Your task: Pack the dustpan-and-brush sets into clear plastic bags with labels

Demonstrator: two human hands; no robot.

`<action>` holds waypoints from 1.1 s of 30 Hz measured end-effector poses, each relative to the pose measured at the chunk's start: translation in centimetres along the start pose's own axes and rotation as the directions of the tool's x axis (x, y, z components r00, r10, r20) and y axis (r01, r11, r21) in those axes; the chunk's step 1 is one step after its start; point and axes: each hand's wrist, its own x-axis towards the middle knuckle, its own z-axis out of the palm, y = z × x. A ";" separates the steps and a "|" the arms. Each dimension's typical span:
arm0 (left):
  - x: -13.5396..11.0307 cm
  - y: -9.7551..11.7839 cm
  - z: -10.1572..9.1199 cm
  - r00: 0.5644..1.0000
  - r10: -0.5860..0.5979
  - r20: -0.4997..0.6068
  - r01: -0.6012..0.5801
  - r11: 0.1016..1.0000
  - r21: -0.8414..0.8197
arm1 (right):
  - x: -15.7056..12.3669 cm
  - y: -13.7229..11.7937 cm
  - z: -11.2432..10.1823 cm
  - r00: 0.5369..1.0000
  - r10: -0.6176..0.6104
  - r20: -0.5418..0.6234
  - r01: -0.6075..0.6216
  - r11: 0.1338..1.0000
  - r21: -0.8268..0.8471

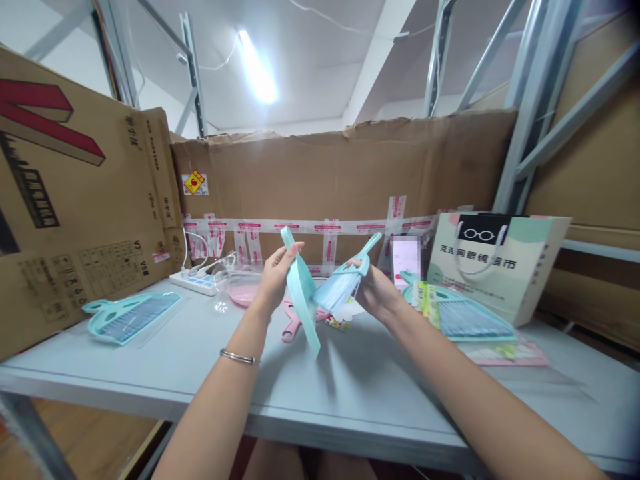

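Note:
My left hand [277,275] grips a teal plastic dustpan [301,293] held edge-on above the table, its handle pointing up. My right hand [374,288] holds a small teal hand brush [345,281] by its handle, the pale bristles pointing down-left toward the dustpan. Brush and dustpan sit close together, almost touching. A pink dustpan [291,325] lies on the table just beneath them. A thin bracelet [238,358] circles my left wrist.
A bagged teal brush-and-pan set [131,316] lies at the left, another set [463,319] at the right on pink packaging. A white power strip [193,282] with cables, a pink dish [243,293], a paper shopping bag [495,263], a lit phone [405,260] and cardboard walls [340,173] ring the grey table [320,393].

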 end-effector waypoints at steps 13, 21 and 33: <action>1.3 -1.5 -1.9 0.963 -0.212 -0.165 0.192 0.972 -0.133 | 0.0 -0.9 -1.0 0.992 -0.022 -0.127 0.034 0.996 0.088; 0.2 -1.8 -0.3 0.916 -0.340 0.211 0.355 0.934 -0.040 | -1.5 -0.1 0.9 0.973 -0.217 0.079 0.228 0.855 -0.465; -0.4 -3.7 1.1 0.917 -0.325 0.229 0.330 0.944 0.019 | -0.9 2.5 0.9 0.854 -0.508 0.109 0.373 0.454 -0.809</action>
